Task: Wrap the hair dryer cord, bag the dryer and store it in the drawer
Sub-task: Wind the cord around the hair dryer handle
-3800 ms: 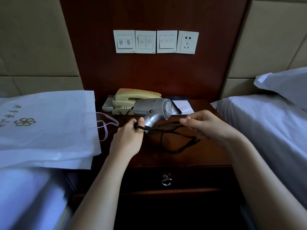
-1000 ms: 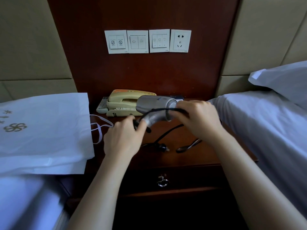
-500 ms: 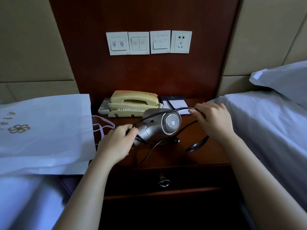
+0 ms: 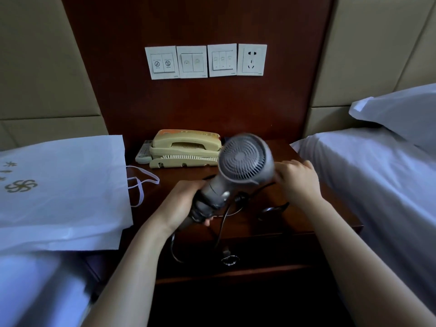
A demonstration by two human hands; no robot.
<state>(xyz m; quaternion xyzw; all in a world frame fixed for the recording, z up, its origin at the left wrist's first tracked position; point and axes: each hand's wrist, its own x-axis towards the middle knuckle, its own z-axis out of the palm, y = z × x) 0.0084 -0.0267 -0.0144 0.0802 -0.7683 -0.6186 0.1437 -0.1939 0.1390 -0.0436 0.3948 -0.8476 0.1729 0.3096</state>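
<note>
Left hand (image 4: 184, 204) clamped round the hair dryer (image 4: 243, 159) handle.
Right hand (image 4: 298, 182) just beside its head; grip blurred, I can't tell. Cord (image 4: 223, 223) dangling below my left hand could snag the drawer pull (image 4: 230, 259).

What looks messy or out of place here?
Only the cord: it isn't wrapped yet, and loose loops trail from the hair dryer over the nightstand's front edge, dangling across the closed drawer. Nothing looks spilled or broken.
</note>
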